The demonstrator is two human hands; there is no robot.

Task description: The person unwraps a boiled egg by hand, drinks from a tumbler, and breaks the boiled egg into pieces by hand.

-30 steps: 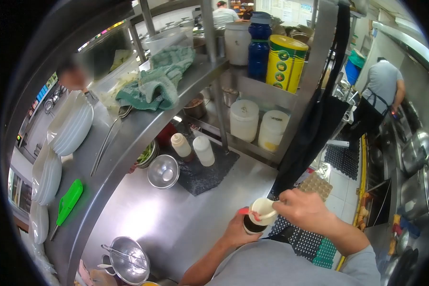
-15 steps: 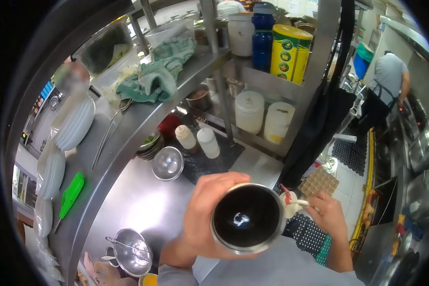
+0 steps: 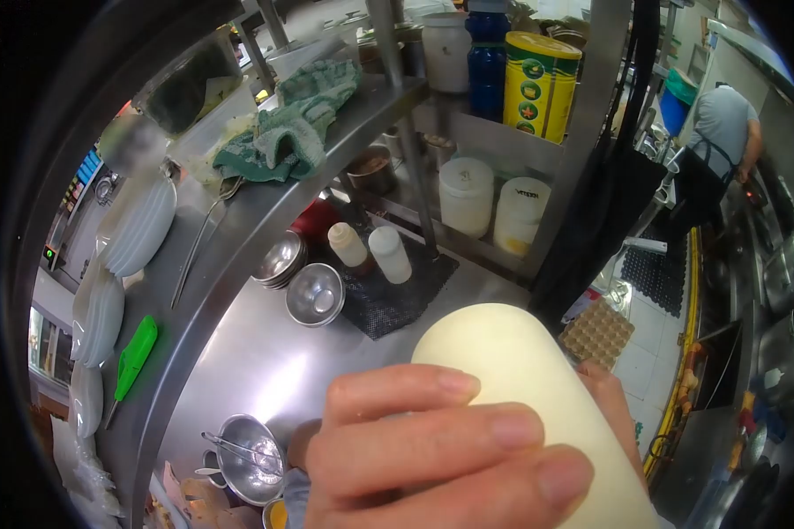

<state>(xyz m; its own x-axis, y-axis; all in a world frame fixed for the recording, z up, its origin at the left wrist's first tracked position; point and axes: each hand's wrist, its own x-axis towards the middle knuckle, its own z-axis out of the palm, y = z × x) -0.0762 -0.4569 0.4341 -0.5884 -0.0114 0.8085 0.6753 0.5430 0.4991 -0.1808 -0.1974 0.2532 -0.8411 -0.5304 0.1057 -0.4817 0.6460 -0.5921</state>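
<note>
My left hand (image 3: 441, 450) is wrapped around a cream-coloured tumbler (image 3: 520, 353), with its fingers across the near side. The tumbler is tilted up close to the camera, its rounded base pointing away from me, so its mouth and contents are out of sight. Behind it, to the right, only part of my right hand (image 3: 610, 397) shows. The tumbler hides most of its fingers and anything they hold. Beyond lies the steel worktop (image 3: 238, 370), with a steel bowl (image 3: 316, 294) and two squeeze bottles (image 3: 390, 254) on a dark mat (image 3: 415, 295).
A curved steel shelf (image 3: 172, 353) on the left carries stacked white plates (image 3: 146, 225), a green-handled tool (image 3: 135, 357) and a green cloth (image 3: 295, 132). A whisk (image 3: 243, 451) rests in a steel bowl (image 3: 260, 480). Egg trays (image 3: 598, 333) lie right. A person (image 3: 723, 132) stands farther back.
My left hand has raised and tipped the tumbler: its dark contents and metal rim faced me before. My right hand, earlier holding a white piece with red on it, is now mostly hidden.
</note>
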